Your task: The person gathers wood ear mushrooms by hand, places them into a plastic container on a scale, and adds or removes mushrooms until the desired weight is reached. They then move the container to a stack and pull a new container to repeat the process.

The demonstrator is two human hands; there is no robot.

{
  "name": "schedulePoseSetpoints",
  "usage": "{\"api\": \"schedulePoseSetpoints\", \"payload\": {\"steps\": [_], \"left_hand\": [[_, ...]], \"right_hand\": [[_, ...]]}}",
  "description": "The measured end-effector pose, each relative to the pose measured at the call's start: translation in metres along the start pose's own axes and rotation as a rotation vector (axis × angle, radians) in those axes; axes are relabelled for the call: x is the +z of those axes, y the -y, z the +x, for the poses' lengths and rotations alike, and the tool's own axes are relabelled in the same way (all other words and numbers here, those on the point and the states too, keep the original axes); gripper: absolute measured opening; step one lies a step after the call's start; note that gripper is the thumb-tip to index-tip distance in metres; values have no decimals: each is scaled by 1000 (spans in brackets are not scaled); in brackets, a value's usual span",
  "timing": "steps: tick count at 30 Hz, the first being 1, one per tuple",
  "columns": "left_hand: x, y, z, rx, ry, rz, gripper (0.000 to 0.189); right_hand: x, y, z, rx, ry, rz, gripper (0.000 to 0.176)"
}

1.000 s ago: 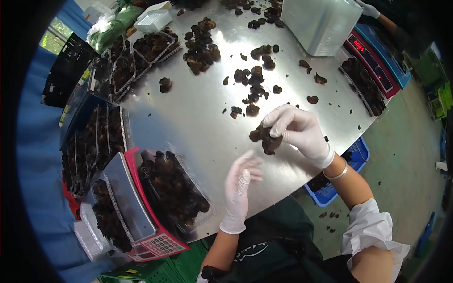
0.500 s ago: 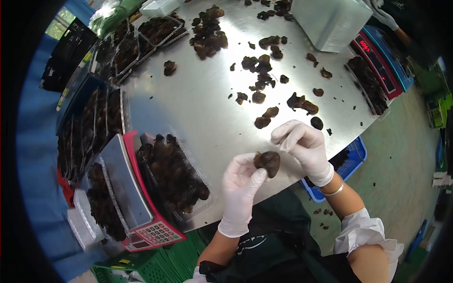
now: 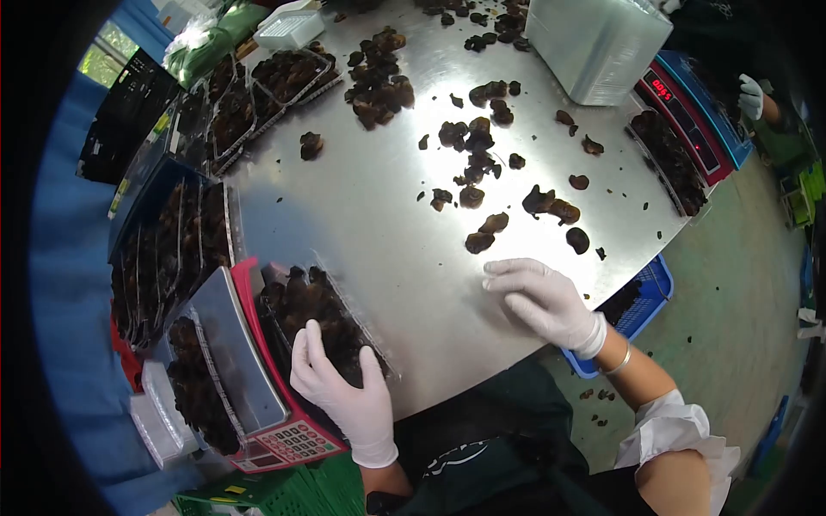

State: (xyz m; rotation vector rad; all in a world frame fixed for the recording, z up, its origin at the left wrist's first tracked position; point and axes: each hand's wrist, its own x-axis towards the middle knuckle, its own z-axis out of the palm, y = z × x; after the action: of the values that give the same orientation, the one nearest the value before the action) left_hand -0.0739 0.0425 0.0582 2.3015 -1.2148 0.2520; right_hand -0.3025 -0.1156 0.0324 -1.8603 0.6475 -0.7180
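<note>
White-gloved fingers (image 3: 313, 351) of the left hand (image 3: 347, 402) stand spread, thumb well apart, over a clear plastic rectangular tray (image 3: 385, 357) heaped with dark brown, ruffled, ear-shaped pieces (image 3: 305, 301) — whether they touch the heap, I cannot tell. The tray lies on a shiny steel table (image 3: 430, 314), just beside a pinkish-red scale with a white keypad (image 3: 297, 441). Over bare steel, the right hand (image 3: 551, 305) is empty — fingers extended and loose, near a few scattered brown pieces (image 3: 488, 234).
</note>
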Motion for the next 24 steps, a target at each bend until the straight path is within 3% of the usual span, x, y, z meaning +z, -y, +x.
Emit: {"api": "schedulePoseSetpoints", "payload": {"steps": [2, 4, 6, 7, 11, 14, 16, 18, 22, 24], "left_hand": [[0, -15, -1, 71, 21, -122, 64], [5, -30, -1, 143, 163, -313, 63], [24, -49, 2, 161, 314, -441, 61], [39, -61, 5, 152, 376, -459, 64], [111, -96, 52, 182, 290, -282, 73], [160, -89, 90, 74, 251, -50, 81], [177, -81, 107, 17, 330, -51, 76], [175, -93, 106, 82, 314, -131, 73], [153, -133, 76, 204, 741, -761, 67], [150, -148, 46, 312, 603, -910, 63]], "right_hand": [[-24, -7, 20, -134, -43, -138, 27], [-47, -13, 53, -44, -138, -254, 31], [-71, -38, 96, -181, -119, -496, 37], [-78, -46, 119, -154, -76, -436, 40], [-90, -81, 208, -230, 52, -322, 47], [-71, -116, 241, -274, 199, -332, 45], [-59, -114, 223, -366, 181, -716, 39], [-70, -108, 203, -308, 365, -607, 32], [-99, -76, 130, -213, 479, -436, 35], [-119, -66, 104, -112, 460, -408, 37]]}}
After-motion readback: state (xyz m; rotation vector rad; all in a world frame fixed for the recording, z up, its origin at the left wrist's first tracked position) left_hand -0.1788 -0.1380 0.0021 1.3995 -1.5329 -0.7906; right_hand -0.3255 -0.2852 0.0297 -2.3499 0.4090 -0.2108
